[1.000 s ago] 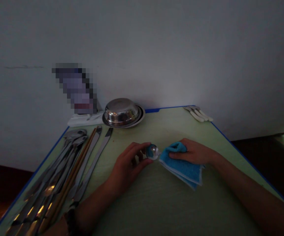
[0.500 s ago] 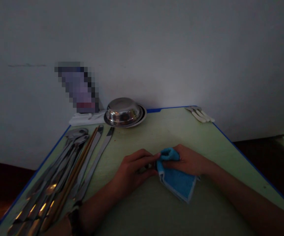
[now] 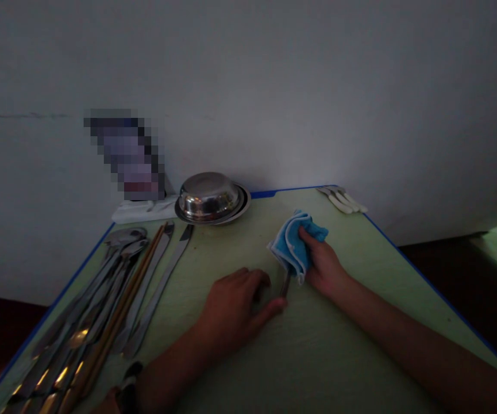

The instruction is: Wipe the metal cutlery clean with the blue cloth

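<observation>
My right hand (image 3: 323, 261) is closed round a blue cloth (image 3: 296, 241) with white edging, above the middle of the table. From the cloth's lower edge pokes the slim handle of a metal utensil (image 3: 286, 284), which looks like a spoon; its other end is hidden in the folds. Just left of that handle is my left hand (image 3: 235, 305), thumb stretched out and fingers half curled but apart. The thumb tip lies close to the handle's end; whether they touch I cannot tell.
Spoons (image 3: 97, 287), wooden chopsticks (image 3: 123, 305) and two knives (image 3: 162, 293) lie along the left side. At the back stand an upturned metal bowl (image 3: 209, 195) on a dish, and a pixelated propped device (image 3: 130, 155) by the wall. White-handled cutlery (image 3: 343, 201) lies back right.
The round shiny spoon end, held in my left fingers at first, has gone into the cloth, and a handle now shows below. My right hand has risen with the cloth; my left fingers have spread.
</observation>
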Available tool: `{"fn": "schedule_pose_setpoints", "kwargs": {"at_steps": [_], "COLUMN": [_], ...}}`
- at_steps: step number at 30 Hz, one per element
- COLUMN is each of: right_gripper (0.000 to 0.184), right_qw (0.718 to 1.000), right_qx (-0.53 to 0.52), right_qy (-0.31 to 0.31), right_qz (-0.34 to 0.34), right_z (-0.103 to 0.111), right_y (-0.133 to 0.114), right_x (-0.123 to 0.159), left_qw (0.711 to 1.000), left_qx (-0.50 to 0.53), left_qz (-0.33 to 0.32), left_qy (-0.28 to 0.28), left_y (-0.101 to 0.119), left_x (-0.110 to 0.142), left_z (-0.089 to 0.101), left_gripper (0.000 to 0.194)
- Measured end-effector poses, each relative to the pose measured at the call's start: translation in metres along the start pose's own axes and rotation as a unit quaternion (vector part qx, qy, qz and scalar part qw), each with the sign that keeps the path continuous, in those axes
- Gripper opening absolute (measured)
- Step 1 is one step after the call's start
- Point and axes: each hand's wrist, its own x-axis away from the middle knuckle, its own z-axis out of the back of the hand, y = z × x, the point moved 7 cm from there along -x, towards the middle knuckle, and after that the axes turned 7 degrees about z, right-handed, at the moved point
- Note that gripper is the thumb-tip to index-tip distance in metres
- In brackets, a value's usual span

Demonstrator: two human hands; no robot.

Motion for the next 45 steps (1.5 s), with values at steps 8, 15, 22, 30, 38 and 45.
{"fn": "schedule_pose_setpoints", "kwargs": {"at_steps": [8, 15, 22, 30, 38, 45], "right_gripper": [0.03, 0.032, 0.026, 0.016, 0.02, 0.024], "right_qw": [0.989, 0.935, 0.872, 0.787, 0.769, 0.739], "right_qx": [0.06, 0.262, 0.368, 0.444, 0.488, 0.536], "right_qy": [-0.104, -0.121, -0.141, -0.282, -0.236, -0.27], "right_qz": [0.083, 0.206, 0.291, 0.322, 0.337, 0.306], "right_z": [-0.014, 0.015, 0.006, -0.02, -0.001, -0.015], "right_y": [-0.007, -0.043, -0.053, -0.047, -0.06, -0.052], "right_x": [-0.001, -0.029, -0.017, 0.006, -0.013, 0.002], "left_qw": [0.997, 0.997, 0.996, 0.996, 0.995, 0.994], "left_qx": [-0.068, -0.059, -0.062, -0.079, -0.079, -0.085], "left_qz": [-0.024, -0.008, -0.003, -0.006, 0.014, 0.021], "left_qy": [0.023, 0.05, 0.06, 0.036, 0.052, 0.069], "left_y": [0.0, -0.005, -0.01, -0.01, -0.015, -0.022], "left_x": [0.001, -0.003, -0.001, -0.003, -0.004, -0.004], "left_z": [-0.011, 0.002, -0.002, -0.002, -0.001, 0.003], "left_gripper": [0.018, 0.023, 0.025, 0.023, 0.023, 0.022]}}
